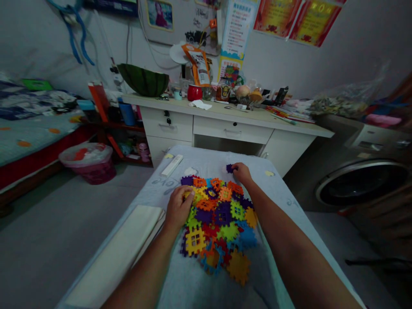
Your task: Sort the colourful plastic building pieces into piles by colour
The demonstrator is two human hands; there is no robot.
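A pile of colourful interlocking plastic building pieces (222, 213) lies on the cloth-covered table, in purple, orange, yellow, green, red and blue. Many have toothed edges, and some have window-like cut-outs. At the left edge of the pile, my left hand (178, 206) is closed, with a yellow building piece (186, 194) showing between thumb and fingers. Beyond the far right of the pile, my right hand (242, 173) pinches a small purple building piece (229, 168) by its side. Part of each held piece is hidden by the fingers.
A white strip-shaped object (172, 165) lies at the table's far left, and a folded white board (119, 253) along its left edge. Behind stands a desk (222, 112) bearing a watermelon half (143, 80) and clutter. A washing machine (360, 159) is at right, a pink basket (90, 167) at left.
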